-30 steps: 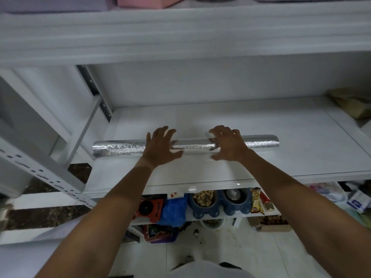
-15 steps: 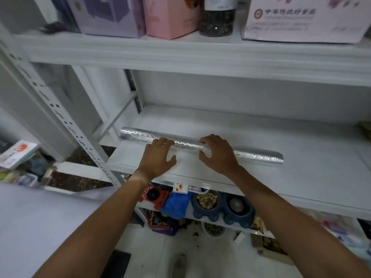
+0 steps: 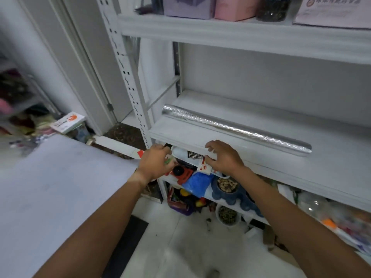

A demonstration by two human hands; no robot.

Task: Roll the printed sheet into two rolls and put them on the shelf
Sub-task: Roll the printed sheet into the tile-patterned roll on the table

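Silver crinkly roll (image 3: 236, 129), lying flat on white shelf (image 3: 331, 173)

You see a shiny silver roll (image 3: 236, 128) with a crinkled, embossed pattern lying on a plain white shelf (image 3: 200, 137). The shelf's upright post (image 3: 128, 81) is white too, with rows of dark slots. On the board above stand a lilac box (image 3: 186, 7), a pink box (image 3: 233, 8) and a dark jar (image 3: 274, 9). Below, you have a bright blue bag (image 3: 197, 182), an orange-red item with a black round centre (image 3: 180, 173), and a slate-blue bowl (image 3: 226, 190) of tan nuts. A white bowl (image 3: 226, 215) holds dark green-brown bits. At left lies a large pale lavender-white sheet (image 3: 50, 187), and a white book with an orange mark (image 3: 67, 121).
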